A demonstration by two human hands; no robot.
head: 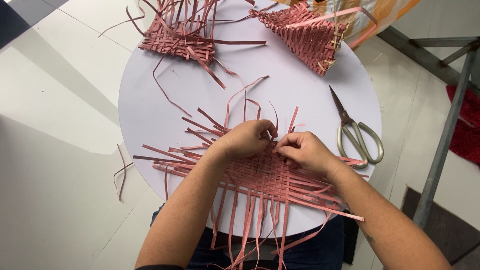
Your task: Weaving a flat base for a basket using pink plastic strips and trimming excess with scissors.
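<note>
Two hands meet at the far edge of a half-woven mat (270,182) of reddish strips, lying at the near side of the round white table (150,110). The left hand (247,139) pinches an upright strip end; the right hand (302,149) is closed on strips just beside it. A hard tug could likely loosen the open weave, since loose ends hang over the table edge. Scissors (356,135) lie near the right wrist and might snag a strip.
</note>
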